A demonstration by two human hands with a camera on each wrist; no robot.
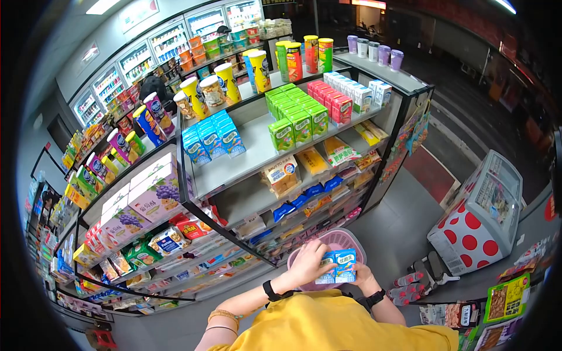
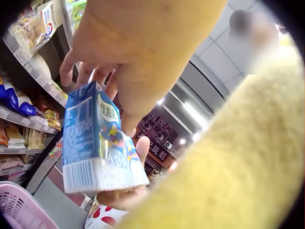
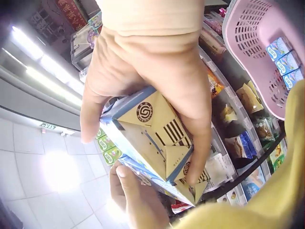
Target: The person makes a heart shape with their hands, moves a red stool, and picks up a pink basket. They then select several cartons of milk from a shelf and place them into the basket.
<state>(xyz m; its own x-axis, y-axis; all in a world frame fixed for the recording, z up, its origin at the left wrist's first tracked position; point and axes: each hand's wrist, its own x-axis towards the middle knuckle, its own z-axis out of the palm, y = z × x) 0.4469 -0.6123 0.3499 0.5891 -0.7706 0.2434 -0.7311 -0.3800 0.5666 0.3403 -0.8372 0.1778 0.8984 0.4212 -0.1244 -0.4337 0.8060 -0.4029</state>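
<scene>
Two blue drink cartons (image 1: pixel 345 268) stand side by side in front of the chest, between both hands. My left hand (image 1: pixel 310 263) holds the left one, fingers over its top and side. From the other side my right hand (image 1: pixel 364 276) grips the right carton. In the right wrist view the right hand (image 3: pixel 147 62) spans the folded tan ends of the cartons (image 3: pixel 152 133), with the left hand (image 3: pixel 138 195) on the far side. A carton's printed blue side (image 2: pixel 107 138) fills the middle of the left wrist view.
A pink basket (image 1: pixel 354 240) sits just beyond the hands, with several blue cartons (image 3: pixel 286 62) inside. Ahead stands a shelf (image 1: pixel 257 161) bearing blue cartons (image 1: pixel 213 136), green cartons (image 1: pixel 298 126) and red cartons (image 1: pixel 331 100). A dotted chest freezer (image 1: pixel 468 234) is at the right.
</scene>
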